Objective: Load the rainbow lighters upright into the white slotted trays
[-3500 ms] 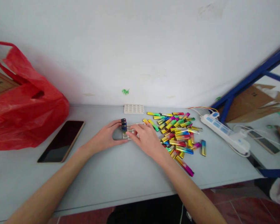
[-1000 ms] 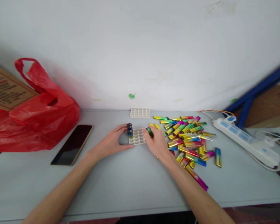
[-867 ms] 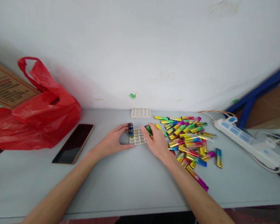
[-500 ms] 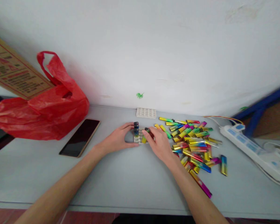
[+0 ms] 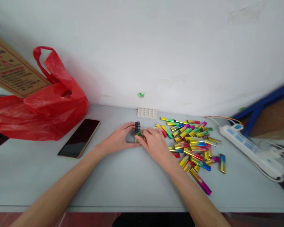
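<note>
My left hand is curled around the left end of a small white holed tray, thumb at the near edge and fingertips by the upright lighters. A short row of lighters with black tops stands in the tray's left column. My right hand reaches over the tray with its fingers closed on a green-and-gold lighter at the near end of that row. The right hand covers most of the tray. To its right lies a loose pile of shiny multicoloured lighters.
A second white holed tray lies against the wall. At left are a phone, a red plastic bag and a cardboard box. A white power strip with cables lies at right.
My right hand has moved left across the tray, bringing the lighter to the row at the left end. My left hand stays at the tray. The view has shifted slightly.
</note>
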Motion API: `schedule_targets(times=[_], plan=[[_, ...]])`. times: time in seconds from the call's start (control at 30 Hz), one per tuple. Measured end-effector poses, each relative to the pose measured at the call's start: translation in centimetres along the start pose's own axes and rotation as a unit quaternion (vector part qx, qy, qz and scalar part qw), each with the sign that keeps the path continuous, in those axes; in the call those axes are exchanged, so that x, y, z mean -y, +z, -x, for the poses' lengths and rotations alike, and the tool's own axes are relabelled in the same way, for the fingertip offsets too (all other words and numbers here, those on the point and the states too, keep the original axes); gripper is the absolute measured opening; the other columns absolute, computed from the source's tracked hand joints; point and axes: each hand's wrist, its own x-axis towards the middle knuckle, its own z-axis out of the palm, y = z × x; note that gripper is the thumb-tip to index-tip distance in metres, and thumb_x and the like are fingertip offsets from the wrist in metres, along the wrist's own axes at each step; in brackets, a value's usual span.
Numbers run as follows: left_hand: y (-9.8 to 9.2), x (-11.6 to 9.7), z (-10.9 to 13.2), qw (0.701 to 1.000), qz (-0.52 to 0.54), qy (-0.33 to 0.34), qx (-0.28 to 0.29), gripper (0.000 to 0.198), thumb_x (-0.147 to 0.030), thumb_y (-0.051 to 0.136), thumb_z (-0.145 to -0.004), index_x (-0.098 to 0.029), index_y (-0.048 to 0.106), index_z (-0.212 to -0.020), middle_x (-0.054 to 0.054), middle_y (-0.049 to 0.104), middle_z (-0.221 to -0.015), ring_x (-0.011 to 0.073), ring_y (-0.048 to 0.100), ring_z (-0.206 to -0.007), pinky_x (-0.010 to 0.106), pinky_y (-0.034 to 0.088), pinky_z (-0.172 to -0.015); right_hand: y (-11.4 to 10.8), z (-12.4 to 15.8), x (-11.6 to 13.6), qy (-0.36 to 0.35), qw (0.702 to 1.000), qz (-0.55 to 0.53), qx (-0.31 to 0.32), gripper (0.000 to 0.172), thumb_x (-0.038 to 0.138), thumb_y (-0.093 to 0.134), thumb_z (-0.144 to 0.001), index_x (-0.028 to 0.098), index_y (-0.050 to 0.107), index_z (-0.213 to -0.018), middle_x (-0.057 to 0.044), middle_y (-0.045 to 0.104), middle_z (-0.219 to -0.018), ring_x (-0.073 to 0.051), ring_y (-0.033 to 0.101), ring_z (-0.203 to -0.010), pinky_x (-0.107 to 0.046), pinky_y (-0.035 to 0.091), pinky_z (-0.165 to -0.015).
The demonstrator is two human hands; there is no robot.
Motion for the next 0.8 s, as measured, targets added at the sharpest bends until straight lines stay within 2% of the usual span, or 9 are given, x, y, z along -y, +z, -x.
schedule_targets(times=[0.1, 0.2, 0.33, 0.43, 0.5, 0.6, 0.7, 0.8], plan=[[-0.1, 0.0, 0.0, 1.0, -0.011, -0.003, 0.002, 0.073, -0.074, 0.078, -0.09, -0.017, 0.071, -0.136, 0.017, 0.066, -0.157, 0.0387, 0.067, -0.143, 0.054, 0.051, -0.127, -1.3, 0.8, -0.5, 0.005, 0.998, -0.061, -0.012, 0.029, 0.046, 0.065, -0.113, 0.02, 0.072, -0.102, -0.008, 0.081, -0.105, -0.026, 0.075, -0.102, -0.042, 0.049, -0.102], [-0.2, 0.0, -0.1, 1.0, -0.024, -0.014, 0.01, 0.081, -0.078, 0.075, -0.089, -0.013, 0.07, -0.138, 0.019, 0.064, -0.16, 0.041, 0.065, -0.143, 0.057, 0.05, -0.128, -3.5, 4.1, -2.4, 0.042, 0.99, -0.111, -0.077, 0.019, 0.036, 0.063, -0.114, 0.022, 0.071, -0.106, -0.006, 0.079, -0.102, -0.023, 0.074, -0.094, -0.037, 0.052, -0.092], [-0.3, 0.0, -0.4, 0.999, -0.032, -0.023, 0.017, 0.084, -0.083, 0.074, -0.086, -0.014, 0.072, -0.133, 0.02, 0.064, -0.16, 0.0424, 0.065, -0.143, 0.058, 0.049, -0.128, -6.6, 12.6, -5.5, 0.129, 0.973, -0.096, -0.169, 0.018, 0.036, 0.061, -0.114, 0.023, 0.072, -0.109, -0.006, 0.08, -0.105, -0.023, 0.075, -0.094, -0.034, 0.055, -0.085], [-0.3, -0.1, -0.6, 0.998, -0.04, -0.043, 0.019, 0.083, -0.084, 0.072, -0.084, -0.017, 0.073, -0.132, 0.017, 0.066, -0.159, 0.0413, 0.066, -0.142, 0.054, 0.049, -0.128, -7.8, 19.8, -7.2, 0.208, 0.959, -0.022, -0.192, 0.025, 0.048, 0.065, -0.111, 0.025, 0.073, -0.104, -0.004, 0.076, -0.093, -0.022, 0.071, -0.078, -0.033, 0.054, -0.071], [-0.3, -0.2, -0.7, 0.997, -0.045, -0.055, 0.02, 0.086, -0.087, 0.07, -0.081, -0.017, 0.073, -0.132, 0.016, 0.067, -0.157, 0.0404, 0.068, -0.14, 0.052, 0.051, -0.127, -7.7, 23.8, -7.6, 0.244, 0.951, 0.012, -0.191, 0.032, 0.056, 0.066, -0.109, 0.026, 0.074, -0.105, -0.004, 0.076, -0.096, -0.022, 0.07, -0.078, -0.034, 0.054, -0.068], [-0.4, -0.3, -0.8, 0.996, -0.061, -0.064, 0.016, 0.09, -0.09, 0.068, -0.078, -0.017, 0.073, -0.131, 0.015, 0.069, -0.152, 0.0394, 0.069, -0.137, 0.051, 0.052, -0.125, -6.2, 27.3, -7.4, 0.257, 0.951, -0.004, -0.169, 0.038, 0.063, 0.066, -0.107, 0.027, 0.077, -0.116, -0.007, 0.078, -0.11, -0.025, 0.075, -0.094, -0.036, 0.06, -0.08], [-0.4, -0.4, -0.9, 0.994, -0.081, -0.075, 0.019, 0.087, -0.087, 0.069, -0.077, -0.019, 0.073, -0.131, 0.014, 0.07, -0.152, 0.039, 0.069, -0.138, 0.048, 0.051, -0.126, -4.4, 27.9, -7.0, 0.272, 0.944, -0.022, -0.184, 0.039, 0.064, 0.068, -0.105, 0.028, 0.08, -0.115, -0.009, 0.077, -0.113, -0.028, 0.075, -0.105, -0.042, 0.061, -0.093], [-0.5, -0.5, -0.9, 0.992, -0.089, -0.086, 0.025, 0.092, -0.089, 0.068, -0.075, -0.018, 0.071, -0.134, 0.015, 0.069, -0.154, 0.0403, 0.067, -0.141, 0.048, 0.05, -0.127, -3.6, 27.2, -7.2, 0.302, 0.93, -0.059, -0.203, 0.034, 0.059, 0.07, -0.104, 0.027, 0.082, -0.11, -0.009, 0.077, -0.109, -0.028, 0.075, -0.102, -0.043, 0.061, -0.094]])
